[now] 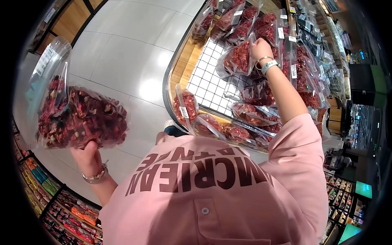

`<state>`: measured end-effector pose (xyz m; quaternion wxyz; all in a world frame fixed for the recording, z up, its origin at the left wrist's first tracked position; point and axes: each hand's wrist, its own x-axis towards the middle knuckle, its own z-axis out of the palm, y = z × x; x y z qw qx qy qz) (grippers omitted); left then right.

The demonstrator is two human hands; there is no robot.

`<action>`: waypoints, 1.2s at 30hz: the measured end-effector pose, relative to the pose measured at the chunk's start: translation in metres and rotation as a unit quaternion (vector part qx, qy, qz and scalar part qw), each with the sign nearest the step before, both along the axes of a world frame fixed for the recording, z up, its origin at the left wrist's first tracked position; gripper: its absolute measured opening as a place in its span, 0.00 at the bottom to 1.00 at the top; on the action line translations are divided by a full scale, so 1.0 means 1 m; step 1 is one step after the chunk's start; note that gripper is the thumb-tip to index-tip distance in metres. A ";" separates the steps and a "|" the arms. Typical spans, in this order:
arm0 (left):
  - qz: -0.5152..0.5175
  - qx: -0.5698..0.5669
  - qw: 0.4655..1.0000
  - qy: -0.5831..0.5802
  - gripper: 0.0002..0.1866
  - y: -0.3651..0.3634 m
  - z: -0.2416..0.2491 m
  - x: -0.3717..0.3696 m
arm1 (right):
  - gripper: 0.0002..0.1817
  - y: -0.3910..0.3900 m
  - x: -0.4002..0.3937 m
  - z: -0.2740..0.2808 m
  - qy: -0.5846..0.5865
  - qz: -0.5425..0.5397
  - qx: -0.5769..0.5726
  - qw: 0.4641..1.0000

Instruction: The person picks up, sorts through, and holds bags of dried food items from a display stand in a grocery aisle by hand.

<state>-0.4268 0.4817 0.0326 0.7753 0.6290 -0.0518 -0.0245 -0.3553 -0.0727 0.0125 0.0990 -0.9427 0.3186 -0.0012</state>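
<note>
Shirt: pink point(228, 204), with large dark letters across the chest and a pale button point(205, 211) below them; it fills the bottom of the view.
Left wrist: a beaded bracelet point(96, 175).
Left hand: the left hand point(87, 160) grips the lower edge of a large bag point(92, 116), thumb against the plastic.
Large bag: clear plastic, plump with dark red pieces and paler bits, held up over the floor point(122, 57), well apart from the table; a white label point(44, 59) sits near its top.
Shoe: a dark shoe point(175, 130) shows just beside the near corner of the table.
Table: wooden inner sides point(184, 69), a dark outer edge and a white wire grid point(210, 77) inside.
Near row: several front bags point(237, 132) of red pieces lie along the near side.
Right wrist: a watch point(270, 65) with a pale strap, and a thin bangle beside it.
Right hand: the right hand point(262, 49) is closed on the edge of a smaller bag point(237, 59) above the grid; its fingertips are partly hidden.
Far end: more far bags point(234, 24) crowd together, many labelled.
Beyond: packed shelves point(61, 204) at lower left, and a green screen point(363, 189) at right.
</note>
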 end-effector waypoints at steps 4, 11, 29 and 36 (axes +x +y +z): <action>0.036 -0.026 0.999 -0.020 0.35 0.004 -0.008 -0.005 | 0.14 -0.016 0.005 -0.016 0.006 -0.036 -0.025 0.999; 0.029 -0.018 0.999 -0.021 0.37 -0.015 0.004 -0.014 | 0.24 -0.009 0.006 0.002 0.088 -0.029 -0.019 0.996; -0.129 -0.044 0.984 -0.114 0.33 -0.161 0.036 -0.090 | 0.12 -0.259 -0.395 0.114 -0.386 -0.159 0.205 0.885; -0.034 -0.059 0.995 -0.068 0.34 -0.230 0.023 -0.161 | 0.16 -0.430 -0.558 0.043 -0.072 -0.165 -0.071 0.981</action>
